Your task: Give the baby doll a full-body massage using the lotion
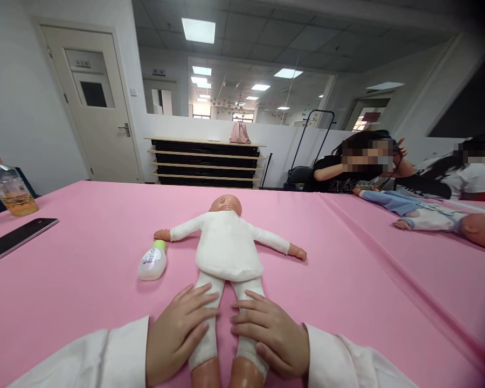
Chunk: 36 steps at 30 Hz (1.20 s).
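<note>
A baby doll (229, 242) with a white cloth body lies on the pink-covered table (105, 302), its head away from me and its arms spread wide. My left hand (181, 328) rests on the doll's leg on the left, fingers stretched out over the white cloth. On the other leg lies my right hand (269, 328), its fingers likewise extended and slightly apart. Both palms face down, and neither hand grasps anything. Near the doll's arm on the left is a small white bottle (152, 263) with a green cap.
A phone (18, 240) and a drink bottle (10, 188) are at the left. On the right, another doll (428, 214) in blue and white lies on the table. Beyond it a person (347, 161) in black leans over. A low shelf (206, 164) stands against the far wall.
</note>
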{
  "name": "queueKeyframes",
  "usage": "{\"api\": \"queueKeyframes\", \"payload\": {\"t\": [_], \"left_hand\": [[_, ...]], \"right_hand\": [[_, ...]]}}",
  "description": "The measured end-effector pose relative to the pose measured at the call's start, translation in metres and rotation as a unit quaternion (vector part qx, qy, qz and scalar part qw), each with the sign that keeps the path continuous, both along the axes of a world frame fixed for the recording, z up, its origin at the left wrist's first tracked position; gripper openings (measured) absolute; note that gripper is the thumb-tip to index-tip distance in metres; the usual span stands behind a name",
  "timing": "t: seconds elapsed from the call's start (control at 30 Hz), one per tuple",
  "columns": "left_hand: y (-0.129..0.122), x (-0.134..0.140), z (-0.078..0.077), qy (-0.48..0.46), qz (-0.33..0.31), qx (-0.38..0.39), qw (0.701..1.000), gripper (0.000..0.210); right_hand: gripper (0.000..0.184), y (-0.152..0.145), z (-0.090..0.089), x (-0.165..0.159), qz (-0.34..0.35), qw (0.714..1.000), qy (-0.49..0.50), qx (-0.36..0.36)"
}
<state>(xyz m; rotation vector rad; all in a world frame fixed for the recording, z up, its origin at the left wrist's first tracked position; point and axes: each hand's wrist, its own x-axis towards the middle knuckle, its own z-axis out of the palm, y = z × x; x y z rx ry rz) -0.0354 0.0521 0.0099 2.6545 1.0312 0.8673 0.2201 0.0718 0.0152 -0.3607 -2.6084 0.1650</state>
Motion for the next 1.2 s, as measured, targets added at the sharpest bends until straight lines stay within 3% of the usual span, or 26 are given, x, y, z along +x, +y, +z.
{"api": "queueKeyframes", "payload": {"t": [0.17, 0.23, 0.3, 0.37, 0.5, 0.6, 0.93, 1.07, 1.13, 1.2], "left_hand": [[-0.006, 0.005, -0.007, 0.011, -0.205, 0.121, 0.971, 0.028], [-0.008, 0.005, -0.008, -0.002, -0.242, 0.162, 0.957, 0.026], [-0.008, 0.003, -0.007, -0.008, -0.214, 0.155, 0.965, 0.028], [-0.007, 0.001, -0.005, -0.002, -0.135, 0.104, 0.985, 0.035], [0.002, -0.001, -0.005, 0.000, 0.029, -0.013, 0.999, 0.040], [0.005, 0.001, -0.007, 0.003, 0.048, -0.040, 0.998, 0.040], [-0.004, 0.002, 0.002, 0.037, -0.110, 0.007, 0.993, 0.037], [-0.012, 0.001, 0.007, 0.023, -0.184, 0.004, 0.983, 0.032], [-0.016, -0.001, 0.007, -0.004, -0.178, -0.003, 0.984, 0.032], [-0.017, -0.002, 0.004, -0.031, -0.141, 0.002, 0.990, 0.033]], "right_hand": [[0.043, -0.010, 0.008, -0.001, 0.078, 0.996, 0.038, 0.039], [0.045, -0.014, 0.010, 0.002, 0.071, 0.994, 0.064, 0.049], [0.044, -0.014, 0.008, 0.004, 0.038, 0.994, 0.083, 0.062], [0.042, -0.008, 0.005, 0.006, -0.010, 0.995, 0.086, 0.058], [0.034, 0.003, 0.003, 0.001, -0.181, 0.981, 0.051, -0.047], [0.034, 0.002, 0.003, -0.002, -0.244, 0.965, 0.036, -0.094], [0.039, -0.013, 0.007, -0.002, -0.111, 0.991, -0.052, -0.048], [0.043, -0.016, 0.002, -0.003, 0.013, 1.000, -0.019, -0.002], [0.049, -0.016, -0.003, -0.001, 0.053, 0.998, 0.037, 0.010], [0.051, -0.014, -0.005, 0.003, 0.042, 0.996, 0.080, 0.007]]}}
